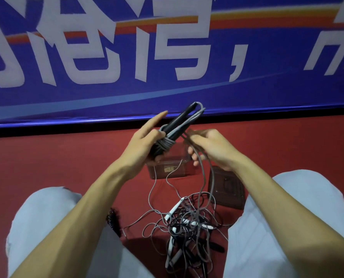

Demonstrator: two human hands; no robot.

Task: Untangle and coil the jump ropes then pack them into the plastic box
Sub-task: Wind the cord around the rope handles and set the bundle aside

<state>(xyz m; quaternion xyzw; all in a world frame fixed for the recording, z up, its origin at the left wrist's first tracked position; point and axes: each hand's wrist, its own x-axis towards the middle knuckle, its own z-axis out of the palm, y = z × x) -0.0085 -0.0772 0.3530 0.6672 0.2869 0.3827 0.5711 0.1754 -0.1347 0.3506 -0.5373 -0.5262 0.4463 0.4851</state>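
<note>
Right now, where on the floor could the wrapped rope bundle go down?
Bare red floor lies left of the clear plastic box, below the blue banner. Crowded: tangled grey and black ropes between the knees, by the clear lid.

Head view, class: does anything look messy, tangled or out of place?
Yes. The heap of ropes on the floor is one knot of grey and black cords crossing white handles. Only the bundle in the left hand is wound neat; a loose strand hangs from the right hand.

Lid point(226, 187) right of box point(168, 168)
</note>
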